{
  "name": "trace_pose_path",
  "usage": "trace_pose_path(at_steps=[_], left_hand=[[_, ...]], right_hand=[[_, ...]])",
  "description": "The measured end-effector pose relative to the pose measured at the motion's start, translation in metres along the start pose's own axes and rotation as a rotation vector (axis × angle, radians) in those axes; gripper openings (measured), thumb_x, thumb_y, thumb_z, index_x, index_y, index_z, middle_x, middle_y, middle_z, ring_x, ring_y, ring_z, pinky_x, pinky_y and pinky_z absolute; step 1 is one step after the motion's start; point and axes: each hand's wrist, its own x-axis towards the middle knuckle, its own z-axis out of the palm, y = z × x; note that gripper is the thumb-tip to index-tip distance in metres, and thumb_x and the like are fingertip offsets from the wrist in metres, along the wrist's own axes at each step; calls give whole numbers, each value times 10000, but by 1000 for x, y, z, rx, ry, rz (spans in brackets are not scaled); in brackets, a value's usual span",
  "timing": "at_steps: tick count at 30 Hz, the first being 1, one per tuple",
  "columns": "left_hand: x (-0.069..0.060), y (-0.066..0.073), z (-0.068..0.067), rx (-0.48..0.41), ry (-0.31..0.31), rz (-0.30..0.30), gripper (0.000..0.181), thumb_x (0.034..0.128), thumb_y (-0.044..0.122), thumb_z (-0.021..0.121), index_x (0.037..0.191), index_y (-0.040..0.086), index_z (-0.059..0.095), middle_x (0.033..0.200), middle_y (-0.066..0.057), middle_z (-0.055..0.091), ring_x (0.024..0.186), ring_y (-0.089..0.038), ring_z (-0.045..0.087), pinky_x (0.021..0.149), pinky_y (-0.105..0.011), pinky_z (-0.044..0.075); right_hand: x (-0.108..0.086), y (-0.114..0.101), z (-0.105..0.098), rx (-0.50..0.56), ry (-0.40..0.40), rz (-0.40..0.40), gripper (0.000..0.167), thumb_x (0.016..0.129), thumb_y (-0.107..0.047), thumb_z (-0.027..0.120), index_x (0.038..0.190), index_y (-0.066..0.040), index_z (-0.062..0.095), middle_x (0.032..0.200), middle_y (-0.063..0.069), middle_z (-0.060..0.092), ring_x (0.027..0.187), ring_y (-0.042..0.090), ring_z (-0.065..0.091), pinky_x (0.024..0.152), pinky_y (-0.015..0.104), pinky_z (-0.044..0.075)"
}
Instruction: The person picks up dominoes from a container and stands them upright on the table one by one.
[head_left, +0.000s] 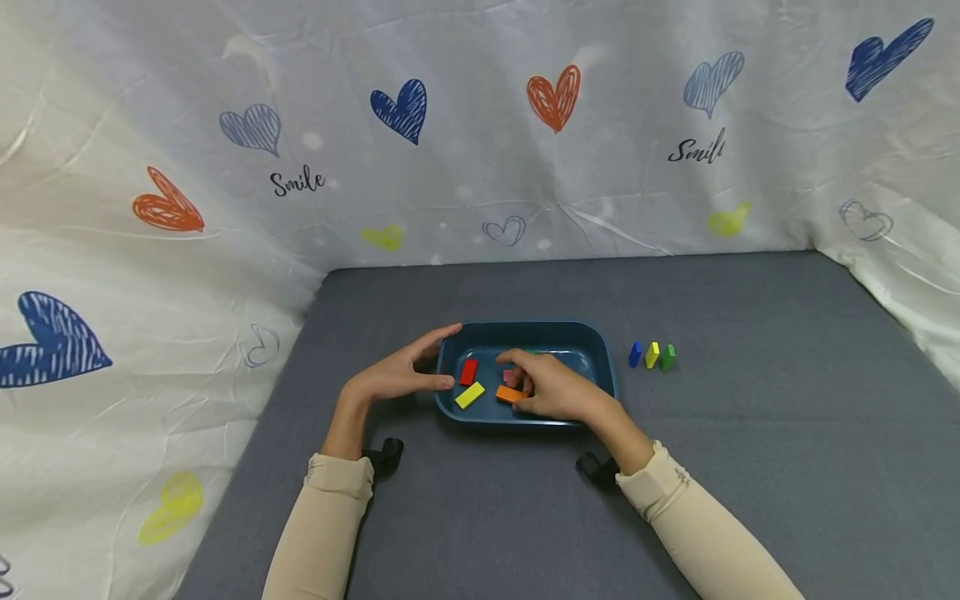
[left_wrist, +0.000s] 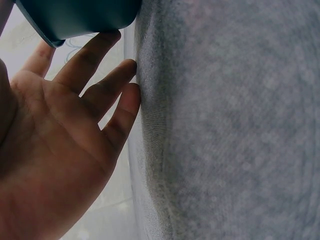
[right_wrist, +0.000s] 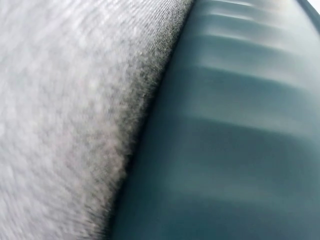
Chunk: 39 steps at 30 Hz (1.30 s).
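A dark blue-green tray [head_left: 573, 333] holds small coloured blocks. My left hand [head_left: 397, 372] is at its left end, thumb at the rim and index finger by the far corner. In the left wrist view, its loosely extended fingers touch or nearly touch the tray wall [left_wrist: 90, 20]. My right hand [head_left: 555, 387] reaches over the near right side into the tray, fingers bent and apart from the thumb. Beneath it are an orange block [head_left: 510, 394] by the thumb and a partly hidden pink block [head_left: 507, 375]. A red block [head_left: 468, 372] and a yellow block [head_left: 470, 395] lie left.
Right of the tray, a blue block [head_left: 636, 354], a yellow block [head_left: 652, 355] and a green block [head_left: 668, 357] stand in a row on the grey cloth [head_left: 750, 433]. The right wrist view shows only the tray's outer wall [right_wrist: 235, 150] and cloth.
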Motion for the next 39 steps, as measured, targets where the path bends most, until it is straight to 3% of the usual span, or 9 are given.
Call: trace_pose_path(at_steps=[16, 27, 32, 39], left_hand=[[1, -1, 0, 23, 2, -6, 856, 944, 340, 747, 1610, 431, 217, 1716, 5, 129, 1549, -422, 225, 1147, -698, 311], [1, 1, 0, 19, -1, -6, 848, 942, 339, 750, 1599, 453, 226, 1713, 1, 140, 1542, -417, 242, 1144, -692, 320], [1, 2, 0, 14, -4, -9, 852, 939, 337, 753, 1600, 449, 228, 1704, -12, 170, 1529, -409, 274, 1136, -679, 342], [0, 0, 0, 9, -1, 1, 856, 935, 329, 759, 1597, 457, 232, 1709, -2, 150, 1538, -408, 258, 1138, -678, 341]], right_hand=[[-1, 0, -1, 60, -10, -35, 495, 899, -30, 719, 1374, -3, 584, 1081, 84, 688, 850, 107, 606, 808, 264, 543], [-3, 2, -6, 139, 13, -56, 383, 883, -12, 691, 1265, -36, 684, 1013, 44, 669, 818, 125, 578, 749, 256, 533], [-9, 3, -23, 262, 83, -71, 337, 891, -11, 670, 1225, -44, 693, 998, 65, 666, 799, 179, 586, 702, 263, 523], [-34, 12, -71, 427, 278, -78, 317, 939, -33, 678, 1255, -23, 656, 1040, 105, 649, 861, 196, 615, 738, 260, 548]])
